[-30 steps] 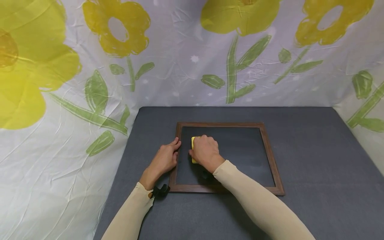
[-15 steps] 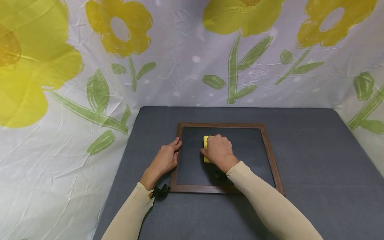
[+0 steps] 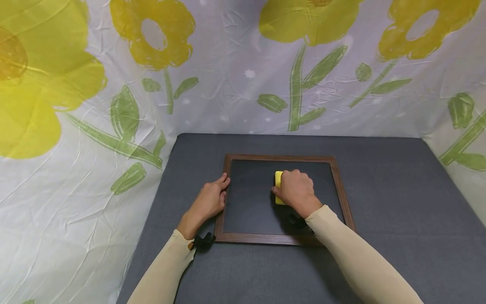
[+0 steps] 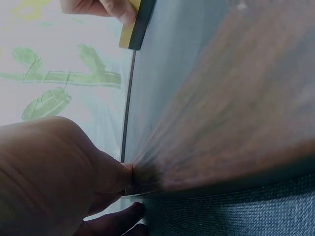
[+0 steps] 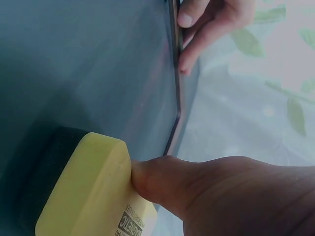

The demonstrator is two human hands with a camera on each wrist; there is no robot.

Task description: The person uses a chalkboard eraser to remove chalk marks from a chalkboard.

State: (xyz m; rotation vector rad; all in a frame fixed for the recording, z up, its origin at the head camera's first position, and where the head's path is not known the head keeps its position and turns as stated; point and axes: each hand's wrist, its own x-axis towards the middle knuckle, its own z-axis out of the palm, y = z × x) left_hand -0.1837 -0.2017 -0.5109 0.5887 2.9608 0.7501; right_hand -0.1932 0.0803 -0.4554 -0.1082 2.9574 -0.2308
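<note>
A framed chalkboard [image 3: 250, 219] with a brown wooden rim lies on the table. My right hand [image 3: 298, 190] grips a yellow chalkboard eraser [image 3: 279, 188], right of the board's middle. In the right wrist view the thumb presses on the side of the eraser [image 5: 91, 182], whose dark felt rests on the board. Part of the word MAGNETIC is printed on it. My left hand [image 3: 209, 198] rests at the left rim, its fingertips touching the wood. The left wrist view shows one digit against the wooden rim [image 4: 236, 108] and other fingers lower beside it. Faint pinkish marks show on the board.
Dark grey cloth covers the table [image 3: 398, 190]. A white curtain [image 3: 228, 93] printed with yellow flowers hangs behind and at the sides. Black gear [image 3: 205, 241] is strapped at the left wrist, close to the board's near left corner.
My right hand has slid the eraser rightward across the board, from near the left rim to right of the middle. The left hand has stayed at the left rim.
</note>
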